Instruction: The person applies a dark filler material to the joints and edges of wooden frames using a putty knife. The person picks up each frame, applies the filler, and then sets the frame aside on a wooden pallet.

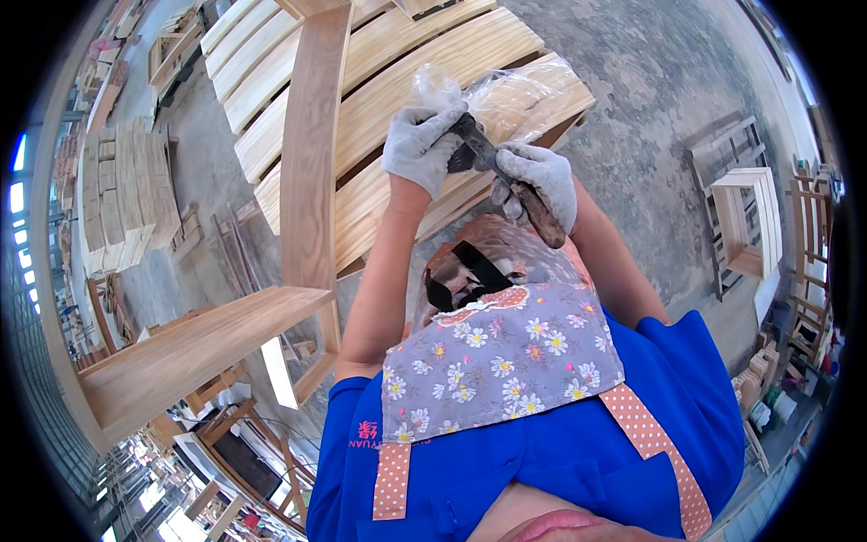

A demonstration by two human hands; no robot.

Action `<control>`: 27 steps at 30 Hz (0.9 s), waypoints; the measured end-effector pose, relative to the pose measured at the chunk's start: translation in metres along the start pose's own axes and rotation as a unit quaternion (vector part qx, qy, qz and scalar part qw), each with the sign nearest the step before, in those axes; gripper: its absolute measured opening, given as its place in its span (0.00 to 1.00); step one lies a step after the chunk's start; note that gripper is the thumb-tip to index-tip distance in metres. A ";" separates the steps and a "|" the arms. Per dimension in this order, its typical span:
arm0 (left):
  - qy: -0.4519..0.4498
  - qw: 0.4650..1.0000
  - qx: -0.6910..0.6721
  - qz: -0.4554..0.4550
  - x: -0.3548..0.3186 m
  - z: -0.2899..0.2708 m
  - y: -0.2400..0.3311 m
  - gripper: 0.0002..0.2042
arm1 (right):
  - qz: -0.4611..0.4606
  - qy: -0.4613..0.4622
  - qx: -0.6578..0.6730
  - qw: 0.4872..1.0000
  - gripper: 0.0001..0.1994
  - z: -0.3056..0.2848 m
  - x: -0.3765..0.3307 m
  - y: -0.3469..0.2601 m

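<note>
My left hand [423, 144], in a white work glove, is closed on the dark end of a worn hand tool [479, 144]. My right hand [545, 181], gloved as well, grips that tool nearer its brown handle end, which points back toward my body. Its exact kind is hard to make out. Crumpled clear plastic film [524, 95] lies just beyond both hands, on pale wooden slats [406, 54]. A long, darker wooden frame [312, 154] stands on edge across these slats, left of my hands.
More of the frame's boards [199, 352] reach toward the lower left. Stacked timber [126, 194] sits on the left floor. A white-edged wooden box frame [745, 221] leans on a rack at right. Grey concrete floor [650, 90] lies beyond the slats.
</note>
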State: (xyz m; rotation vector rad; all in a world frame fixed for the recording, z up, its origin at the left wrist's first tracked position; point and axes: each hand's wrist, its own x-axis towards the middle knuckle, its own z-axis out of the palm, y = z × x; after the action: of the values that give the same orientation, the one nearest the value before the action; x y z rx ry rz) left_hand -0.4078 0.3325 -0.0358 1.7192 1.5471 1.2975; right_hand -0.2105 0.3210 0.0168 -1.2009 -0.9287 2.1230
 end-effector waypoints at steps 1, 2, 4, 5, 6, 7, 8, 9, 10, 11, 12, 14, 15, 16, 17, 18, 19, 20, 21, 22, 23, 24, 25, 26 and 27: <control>-0.005 1.000 0.002 0.004 0.000 -0.001 0.004 0.19 | -0.002 -0.008 0.020 1.000 0.16 -0.002 0.001 0.002; -0.012 1.000 -0.015 -0.010 0.000 -0.002 0.007 0.19 | -0.001 -0.014 0.031 0.999 0.16 -0.004 0.002 0.004; -0.026 0.998 -0.049 -0.040 0.000 -0.003 0.013 0.20 | -0.001 -0.027 0.054 0.998 0.16 -0.008 0.003 0.007; -0.028 0.999 -0.031 -0.020 -0.001 -0.003 0.013 0.19 | 0.001 -0.024 0.045 0.999 0.16 -0.009 0.002 0.006; -0.030 0.999 -0.013 0.000 -0.001 -0.004 0.013 0.19 | 0.004 -0.021 0.037 0.999 0.16 -0.009 0.001 0.005; -0.032 0.999 0.005 0.020 -0.001 -0.004 0.013 0.19 | 0.007 -0.018 0.028 0.999 0.16 -0.010 0.000 0.005; -0.031 0.999 0.015 0.023 -0.001 -0.005 0.011 0.19 | 0.002 -0.014 0.021 1.000 0.15 -0.011 0.002 0.006; -0.030 0.999 0.026 0.025 -0.001 -0.005 0.009 0.18 | -0.002 -0.009 0.014 1.000 0.15 -0.012 0.004 0.008; -0.029 0.999 0.036 0.027 -0.002 -0.005 0.007 0.18 | -0.006 -0.004 0.007 1.000 0.14 -0.013 0.005 0.009; -0.029 0.998 0.039 0.029 -0.002 -0.005 0.007 0.17 | -0.009 -0.008 0.011 1.000 0.14 -0.012 0.005 0.009; -0.029 0.998 0.043 0.031 -0.002 -0.005 0.006 0.17 | -0.012 -0.011 0.016 1.000 0.15 -0.011 0.003 0.008; -0.024 0.998 0.039 0.034 -0.002 -0.004 0.004 0.16 | -0.019 -0.018 0.028 0.999 0.16 -0.011 0.000 0.004; -0.019 0.999 0.032 0.037 -0.003 -0.002 0.002 0.16 | -0.022 -0.022 0.036 0.999 0.16 -0.012 -0.001 0.003; -0.013 0.999 0.026 0.039 -0.004 -0.001 0.001 0.16 | -0.026 -0.026 0.044 0.998 0.16 -0.012 -0.003 0.001; -0.018 0.999 0.028 0.033 -0.003 0.000 0.002 0.16 | -0.029 -0.034 0.046 0.998 0.17 -0.014 -0.003 -0.003; -0.022 0.999 0.031 0.028 -0.002 0.000 0.003 0.16 | -0.033 -0.043 0.049 0.997 0.17 -0.016 -0.003 -0.007; -0.026 0.999 0.034 0.024 -0.002 0.001 0.005 0.16 | -0.037 -0.052 0.051 0.997 0.17 -0.018 -0.004 -0.010; -0.022 0.999 0.020 0.012 -0.002 0.000 0.006 0.16 | -0.045 -0.062 0.039 0.996 0.17 -0.019 -0.004 -0.013; -0.018 1.000 0.006 0.001 -0.002 0.001 0.007 0.16 | -0.054 -0.073 0.026 0.996 0.17 -0.019 -0.005 -0.015; -0.012 1.000 -0.008 -0.011 -0.002 0.001 0.007 0.16 | -0.062 -0.086 0.012 0.994 0.18 -0.019 -0.007 -0.017; -0.018 1.000 0.003 0.014 -0.003 -0.003 0.006 0.20 | -0.071 -0.108 0.028 0.991 0.17 -0.014 -0.007 -0.021; -0.014 1.000 0.011 -0.001 -0.005 -0.006 0.006 0.22 | -0.065 -0.102 0.030 0.992 0.17 -0.007 -0.007 -0.024; -0.007 1.000 0.019 -0.018 -0.009 -0.009 0.006 0.23 | -0.058 -0.098 0.029 0.993 0.16 0.001 -0.007 -0.028; 0.006 0.999 0.029 -0.037 -0.014 -0.014 0.007 0.24 | -0.049 -0.099 0.025 0.994 0.16 0.013 -0.005 -0.031; 0.003 0.997 0.056 -0.059 -0.019 -0.018 0.003 0.27 | -0.069 -0.139 -0.025 0.988 0.16 0.022 -0.006 -0.036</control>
State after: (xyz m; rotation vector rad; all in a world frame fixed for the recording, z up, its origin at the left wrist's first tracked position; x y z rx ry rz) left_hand -0.4205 0.3099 -0.0317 1.6643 1.7267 1.1792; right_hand -0.2234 0.3326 0.0564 -0.8487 -1.1572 2.1993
